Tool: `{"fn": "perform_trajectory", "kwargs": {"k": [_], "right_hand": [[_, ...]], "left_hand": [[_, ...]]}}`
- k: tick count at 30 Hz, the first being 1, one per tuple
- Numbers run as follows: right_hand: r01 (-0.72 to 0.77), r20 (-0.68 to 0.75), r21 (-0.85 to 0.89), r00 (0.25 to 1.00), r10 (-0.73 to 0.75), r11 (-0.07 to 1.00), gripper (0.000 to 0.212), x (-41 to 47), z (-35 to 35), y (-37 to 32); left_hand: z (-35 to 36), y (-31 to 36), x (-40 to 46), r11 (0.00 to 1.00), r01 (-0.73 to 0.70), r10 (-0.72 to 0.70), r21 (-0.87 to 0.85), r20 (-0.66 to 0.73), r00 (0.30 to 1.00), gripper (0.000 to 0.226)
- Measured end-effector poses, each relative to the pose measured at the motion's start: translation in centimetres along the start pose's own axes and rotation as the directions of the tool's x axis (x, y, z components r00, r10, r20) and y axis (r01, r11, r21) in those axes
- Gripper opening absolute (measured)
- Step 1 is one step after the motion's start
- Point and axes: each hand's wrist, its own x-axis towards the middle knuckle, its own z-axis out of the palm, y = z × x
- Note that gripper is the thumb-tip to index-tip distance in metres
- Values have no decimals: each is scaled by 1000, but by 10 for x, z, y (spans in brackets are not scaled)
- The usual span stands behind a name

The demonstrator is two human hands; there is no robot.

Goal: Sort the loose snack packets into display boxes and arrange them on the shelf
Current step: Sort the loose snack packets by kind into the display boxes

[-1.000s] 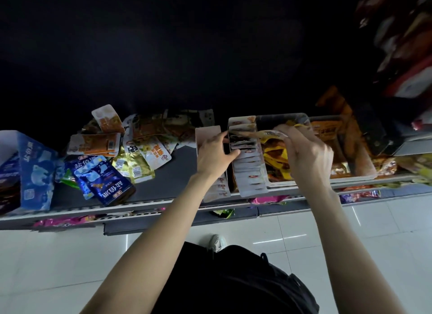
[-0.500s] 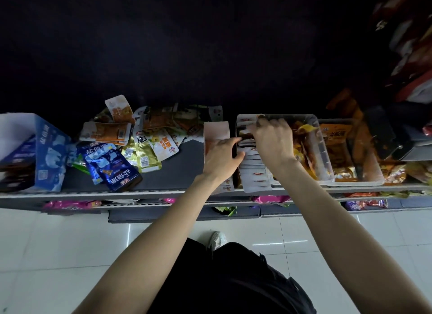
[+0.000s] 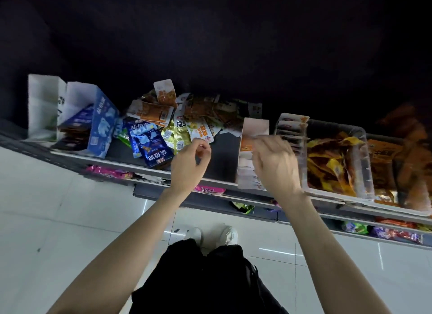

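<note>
A pile of loose snack packets (image 3: 187, 117), orange, yellow-green and white, lies on the grey shelf (image 3: 224, 154). My left hand (image 3: 189, 164) hovers at the pile's near edge with fingers loosely curled. It holds nothing, and its fingertips are close to a white-and-orange packet (image 3: 202, 133). My right hand (image 3: 275, 164) is motion-blurred in front of a narrow open display box (image 3: 254, 129), and nothing shows in it. Upright white packets (image 3: 289, 129) stand in a row just right of that box.
A clear bin (image 3: 360, 154) of yellow and orange packets stands at the right, with another bin (image 3: 385, 164) beyond. A blue display box (image 3: 102, 124), a white carton (image 3: 44, 108) and blue packets (image 3: 152, 147) lie at the left. Lower shelves hold pink packets (image 3: 107, 172).
My left hand let go of the narrow box and moved left to the loose pile. My right hand came out of the row of white packets and moved left, in front of the narrow box.
</note>
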Motion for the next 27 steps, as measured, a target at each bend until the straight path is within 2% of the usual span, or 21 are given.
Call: {"fn": "perform_trajectory", "kwargs": {"k": [2, 5, 7, 9, 12, 15, 18, 20, 22, 25, 27], "right_hand": [[3, 88, 74, 996, -10, 997, 26, 5, 27, -27], [-8, 250, 53, 968, -6, 999, 27, 19, 78, -52], [-80, 430, 4, 900, 70, 997, 27, 32, 111, -60], [-155, 559, -75, 811, 170, 985, 41, 42, 143, -59], [-213, 610, -186, 741, 282, 959, 61, 51, 182, -53], [-223, 643, -243, 691, 329, 944, 76, 56, 207, -51], [-162, 614, -311, 718, 329, 936, 72, 56, 217, -50], [-105, 522, -336, 806, 279, 936, 62, 55, 215, -51], [-73, 390, -375, 892, 229, 924, 47, 55, 200, -59], [-125, 169, -340, 967, 192, 932, 34, 54, 164, -72], [-212, 70, -151, 972, 224, 965, 19, 47, 139, -74]], "left_hand": [[-13, -37, 3, 989, 65, -75, 130, 75, 994, 16], [-27, -81, 14, 942, 66, -160, 329, 266, 951, 34], [-32, -97, 22, 923, 47, -189, 382, 344, 920, 40], [-29, -107, 28, 928, 6, -159, 373, 382, 911, 43], [-14, -118, 38, 916, -98, -80, 388, 416, 906, 50], [-1, -129, 49, 884, -167, -55, 437, 451, 891, 56], [8, -142, 56, 854, -211, -52, 476, 480, 876, 57], [11, -146, 56, 832, -252, -36, 495, 501, 865, 56], [10, -146, 55, 868, -206, -38, 451, 475, 879, 58], [-2, -132, 51, 980, 6, -64, 198, 286, 956, 69], [-15, -119, 50, 1000, 16, -14, -8, 199, 980, 77]]}}
